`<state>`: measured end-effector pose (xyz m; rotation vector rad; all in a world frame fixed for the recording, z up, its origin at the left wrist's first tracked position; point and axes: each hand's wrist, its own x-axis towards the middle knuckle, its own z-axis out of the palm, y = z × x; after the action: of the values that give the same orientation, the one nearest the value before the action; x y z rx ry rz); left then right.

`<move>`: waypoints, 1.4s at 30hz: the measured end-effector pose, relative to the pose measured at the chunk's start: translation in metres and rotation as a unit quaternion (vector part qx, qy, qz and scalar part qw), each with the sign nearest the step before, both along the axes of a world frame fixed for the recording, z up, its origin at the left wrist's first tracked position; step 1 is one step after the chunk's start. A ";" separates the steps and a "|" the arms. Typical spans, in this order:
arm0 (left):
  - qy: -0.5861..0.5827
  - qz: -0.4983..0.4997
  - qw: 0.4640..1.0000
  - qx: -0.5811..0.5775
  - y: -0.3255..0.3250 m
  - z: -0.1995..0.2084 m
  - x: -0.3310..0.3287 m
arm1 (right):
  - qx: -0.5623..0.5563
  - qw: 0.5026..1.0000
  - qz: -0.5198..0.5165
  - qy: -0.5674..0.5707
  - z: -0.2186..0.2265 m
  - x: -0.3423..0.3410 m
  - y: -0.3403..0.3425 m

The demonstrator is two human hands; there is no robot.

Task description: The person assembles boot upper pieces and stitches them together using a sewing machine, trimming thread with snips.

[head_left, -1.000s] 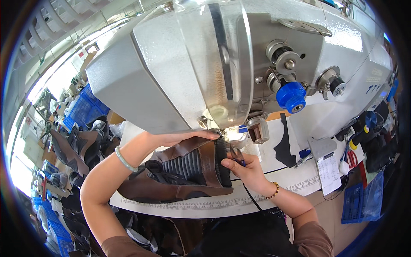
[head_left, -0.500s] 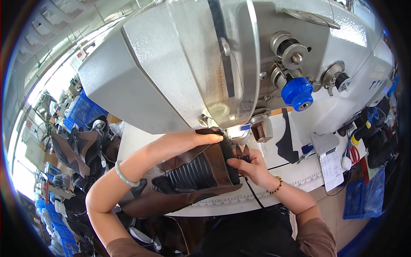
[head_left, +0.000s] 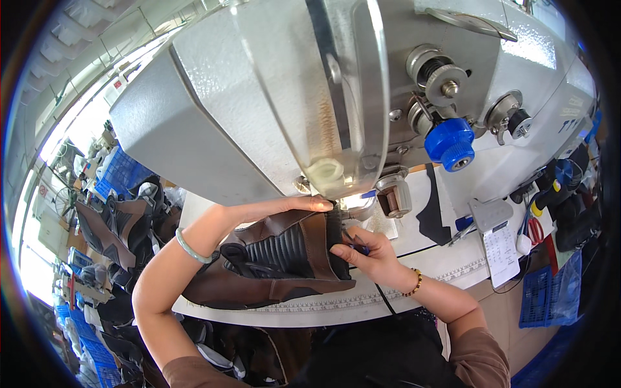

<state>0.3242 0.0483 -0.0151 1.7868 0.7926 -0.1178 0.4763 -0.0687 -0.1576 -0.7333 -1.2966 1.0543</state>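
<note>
A brown and black leather boot upper [head_left: 291, 289] with a ribbed black panel lies sideways under the sewing machine's head. My left hand [head_left: 301, 205] reaches across its far side, thumb pressed on the dark top edge near the needle area, with the other fingers hidden behind the leather. On the near right, my right hand [head_left: 372, 257] pinches the same black edge between thumb and fingers. Small dark thread snips [head_left: 357, 246] are tucked in that right hand, their blades partly hidden. The needle itself is hidden behind the clear guard [head_left: 349, 139].
The grey sewing machine [head_left: 220, 129], with a blue tension knob [head_left: 449, 143], fills the upper view. A black cut piece [head_left: 432, 210] lies on the white table [head_left: 462, 270]. Red-handled scissors [head_left: 535, 231] and a paper card [head_left: 499, 255] are at right. More uppers [head_left: 107, 229] hang at left.
The boot upper has turned and shifted slightly left, showing more of its lacing side. My right hand has moved a little left along the edge, and the snips' blades have dipped from their upright position.
</note>
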 end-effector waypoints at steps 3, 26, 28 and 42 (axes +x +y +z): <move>0.012 0.051 0.988 0.144 -0.008 0.014 -0.001 | 0.026 0.996 -0.035 -0.074 -0.002 0.001 -0.003; -0.300 0.350 0.881 -0.105 -0.059 -0.057 -0.024 | -0.004 0.936 -0.251 -0.248 0.025 0.044 -0.063; -0.311 0.323 0.879 -0.164 -0.065 -0.061 -0.024 | -0.047 0.945 -0.229 -0.230 0.033 0.035 -0.043; -0.377 0.359 0.811 -0.267 -0.074 -0.086 0.006 | -0.108 0.970 -0.088 -0.200 0.061 0.047 0.002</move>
<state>0.3301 -0.0254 -0.1016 0.7784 0.6882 0.7634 0.5233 -0.0669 -0.0961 -1.2543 -1.4345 0.9398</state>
